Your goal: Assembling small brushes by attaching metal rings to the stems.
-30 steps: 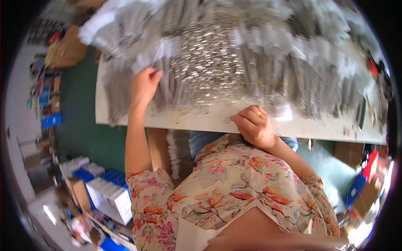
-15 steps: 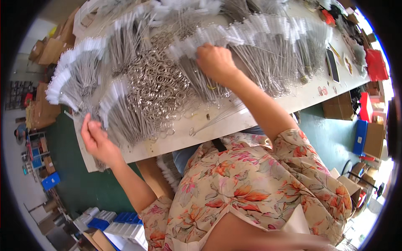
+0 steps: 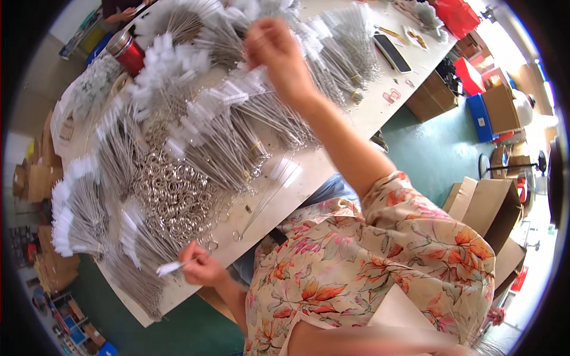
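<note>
Near the table's front edge, my left hand (image 3: 202, 267) is closed on a thin brush, with its white bristle end (image 3: 169, 269) sticking out to the left. My right hand (image 3: 274, 52) is raised over the far brush bundles, its fingers smeared by motion, so I cannot tell whether it grips anything. Below it lie wire-handled brushes (image 3: 222, 136) with white bristles, several bundles side by side. A heap of metal rings (image 3: 172, 196) spreads between the bundles. A few loose wire brushes (image 3: 261, 204) lie near the front edge, and a small bundle (image 3: 145, 237) sits beyond my left hand.
A red flask (image 3: 126, 53) stands at the far left of the white table (image 3: 350, 145). Toward the right lie a dark phone (image 3: 392, 53) and scissors (image 3: 415, 37). Cardboard boxes (image 3: 430, 98) stand on the green floor. Another person's hand (image 3: 122, 16) shows at the far left.
The view has turned and shifted. My left hand came from the left bundles to the front edge and now holds a brush. My right hand has lifted away from the bristle ends.
</note>
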The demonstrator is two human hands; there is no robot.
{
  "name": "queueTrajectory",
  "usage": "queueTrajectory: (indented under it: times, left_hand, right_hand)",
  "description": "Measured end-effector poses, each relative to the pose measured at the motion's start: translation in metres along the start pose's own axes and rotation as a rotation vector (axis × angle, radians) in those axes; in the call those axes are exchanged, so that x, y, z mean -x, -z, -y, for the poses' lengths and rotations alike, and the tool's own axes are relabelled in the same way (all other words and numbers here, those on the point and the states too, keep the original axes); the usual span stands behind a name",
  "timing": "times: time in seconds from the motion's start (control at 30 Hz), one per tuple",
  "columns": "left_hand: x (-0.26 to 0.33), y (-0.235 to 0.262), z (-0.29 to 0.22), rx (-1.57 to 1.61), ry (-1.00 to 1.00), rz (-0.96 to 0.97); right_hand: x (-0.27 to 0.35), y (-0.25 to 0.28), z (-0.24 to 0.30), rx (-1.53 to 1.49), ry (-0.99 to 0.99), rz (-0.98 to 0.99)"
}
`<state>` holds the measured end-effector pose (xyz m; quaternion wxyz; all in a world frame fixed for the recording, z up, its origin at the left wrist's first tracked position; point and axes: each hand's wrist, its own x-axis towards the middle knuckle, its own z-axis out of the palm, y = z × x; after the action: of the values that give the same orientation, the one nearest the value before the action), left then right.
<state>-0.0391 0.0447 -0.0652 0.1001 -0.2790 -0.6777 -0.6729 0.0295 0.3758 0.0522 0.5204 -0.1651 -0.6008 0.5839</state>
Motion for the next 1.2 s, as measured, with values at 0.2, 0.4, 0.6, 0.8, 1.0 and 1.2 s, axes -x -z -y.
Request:
queueTrajectory:
  times: [0.2, 0.4, 0.6, 0.8, 1.0, 1.2]
  left_hand:
    - [-0.025, 0.026, -0.017, -0.062, 0.031, -0.116]
    - [-0.033, 0.024, -0.027, -0.035, 0.152, -0.178]
    - [-0.031, 0.01, -0.033, -0.114, 0.162, -0.143]
    - [-0.033, -0.001, -0.03, -0.043, 0.236, -0.143]
    - [-0.042, -0.016, -0.035, 0.063, 0.256, -0.111]
    - [-0.031, -0.01, -0.022, 0.295, 0.37, -0.035]
  right_hand:
    - [-0.053, 0.185, 0.005, 1.034, 0.027, -0.257]
    - [-0.106, 0.285, -0.015, 1.491, -0.18, -0.191]
    - [-0.112, 0.282, -0.02, 1.644, -0.217, -0.381]
    - [-0.104, 0.287, -0.026, 1.554, -0.165, -0.218]
    - [-0.123, 0.211, 0.04, 1.321, 0.536, -0.178]
    - [-0.065, 0.11, 0.031, 0.663, 0.016, 0.42]
